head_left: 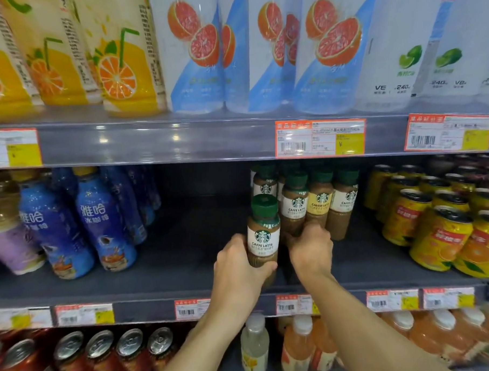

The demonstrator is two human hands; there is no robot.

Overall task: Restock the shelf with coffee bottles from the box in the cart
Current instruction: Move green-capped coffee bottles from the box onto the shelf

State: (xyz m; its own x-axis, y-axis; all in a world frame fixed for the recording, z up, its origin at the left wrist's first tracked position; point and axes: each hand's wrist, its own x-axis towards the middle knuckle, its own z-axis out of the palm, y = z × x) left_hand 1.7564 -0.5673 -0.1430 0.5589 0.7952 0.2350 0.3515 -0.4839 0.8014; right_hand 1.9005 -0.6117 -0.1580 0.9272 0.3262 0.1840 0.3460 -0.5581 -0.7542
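Observation:
My left hand (237, 269) grips a Caffe Latte coffee bottle (263, 235) with a green cap, upright just above the middle shelf (185, 275). My right hand (310, 249) reaches beside it, fingers curled round the base of a coffee bottle (294, 208) in the standing group. Several more coffee bottles (342, 200), one with a yellow Cheese Latte label (321, 203), stand behind. The box and the cart are out of view.
Blue coffee bottles (105, 225) stand on the left of the same shelf, yellow orange-drink cans (441, 232) on the right, with bare dark shelf between. Juice bottles fill the shelf above (198, 55). Cans and pale bottles (254, 344) line the shelf below. Price tags (319, 138) run along the edges.

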